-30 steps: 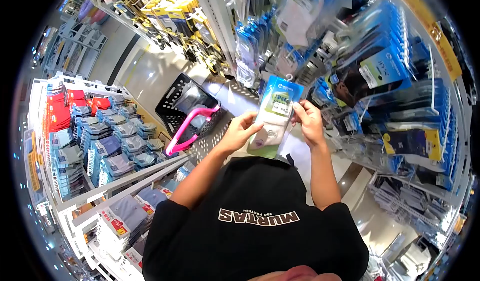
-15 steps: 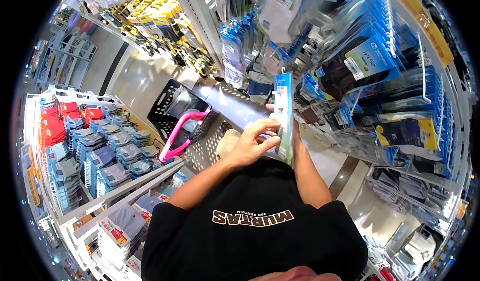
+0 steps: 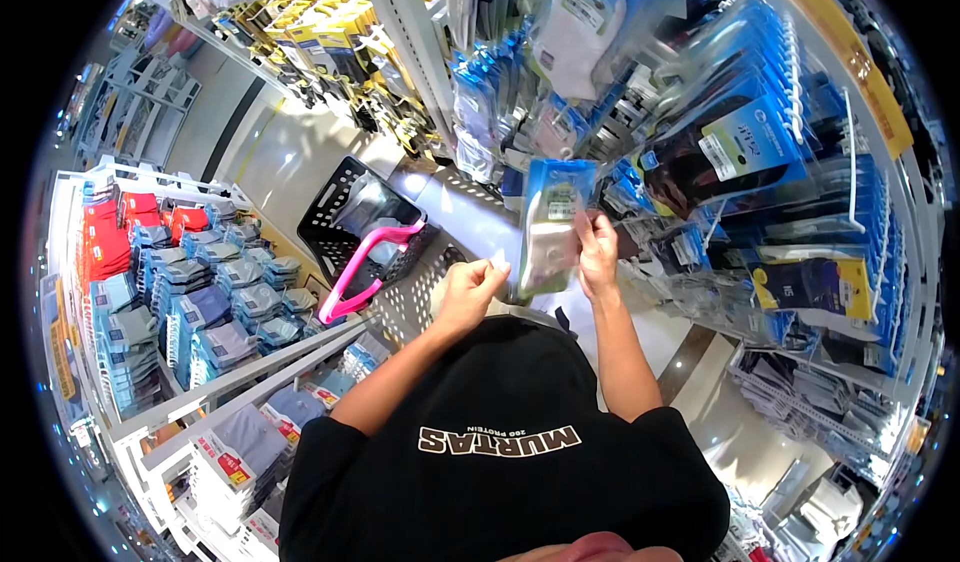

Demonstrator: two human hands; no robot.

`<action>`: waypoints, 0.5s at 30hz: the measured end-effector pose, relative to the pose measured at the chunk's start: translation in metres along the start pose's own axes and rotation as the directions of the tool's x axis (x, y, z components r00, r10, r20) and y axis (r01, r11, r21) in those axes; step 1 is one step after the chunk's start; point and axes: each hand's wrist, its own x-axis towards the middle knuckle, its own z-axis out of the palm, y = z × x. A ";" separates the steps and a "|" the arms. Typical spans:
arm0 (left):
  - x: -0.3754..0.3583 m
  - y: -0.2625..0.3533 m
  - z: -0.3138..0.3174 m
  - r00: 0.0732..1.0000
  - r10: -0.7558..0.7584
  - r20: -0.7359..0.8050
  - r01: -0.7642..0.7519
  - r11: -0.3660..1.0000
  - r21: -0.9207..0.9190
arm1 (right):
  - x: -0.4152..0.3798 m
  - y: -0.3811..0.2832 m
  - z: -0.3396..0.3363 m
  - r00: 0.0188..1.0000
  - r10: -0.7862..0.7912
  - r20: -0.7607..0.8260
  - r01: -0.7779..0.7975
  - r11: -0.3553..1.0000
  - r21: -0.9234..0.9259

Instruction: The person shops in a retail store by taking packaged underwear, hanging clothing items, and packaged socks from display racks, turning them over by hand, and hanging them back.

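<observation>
My right hand [image 3: 597, 252] grips the right edge of a clear plastic packet [image 3: 552, 247], thumb and fingers closed on it. The packet has a blue top band, a white label and pale, pinkish contents; it looks like packaged socks. It stands tilted in front of my chest, its broad face toward me. My left hand [image 3: 465, 297] is at the packet's lower left, fingers curled and pinched together, the fingertips close to its edge. Glare hides whether they hold the clear plastic there.
A black basket [image 3: 318, 224] with a pink handle [image 3: 345, 297] and plastic-wrapped items stands ahead on the left. Hooks with blue-topped sock packets [image 3: 735, 152] fill the right. Folded packs [image 3: 215, 312] line a low shelf at left. Yellow-carded goods [image 3: 335, 37] hang farther back.
The packet has turned from nearly edge-on to showing its broad face. My left hand has drawn back from its face, down and left. My right hand has come into view at its right edge.
</observation>
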 end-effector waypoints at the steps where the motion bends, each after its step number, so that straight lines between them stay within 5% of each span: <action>1: -0.001 0.001 -0.002 1.000 -0.017 -0.026 0.017 1.000 -0.009 | 0.004 -0.002 -0.002 0.994 -0.099 -0.041 0.088 0.974 -0.211; 5: -0.001 0.006 -0.006 0.995 -0.072 -0.063 0.066 0.993 -0.094 | 0.026 -0.003 0.000 0.952 -0.286 -0.105 0.188 0.822 -0.538; 9: -0.003 0.007 -0.022 0.994 -0.101 -0.042 0.096 0.989 -0.110 | 0.054 0.001 0.019 0.927 -0.338 -0.162 0.232 0.856 -0.463; 12: 0.001 0.011 -0.032 0.992 -0.119 -0.031 0.116 0.991 -0.067 | 0.063 0.000 0.021 0.940 -0.320 -0.118 0.179 0.758 -0.627; 15: 0.011 0.012 -0.045 0.988 -0.153 0.023 0.154 0.987 -0.045 | 0.077 0.026 0.010 0.959 -0.243 -0.146 0.128 0.831 -0.542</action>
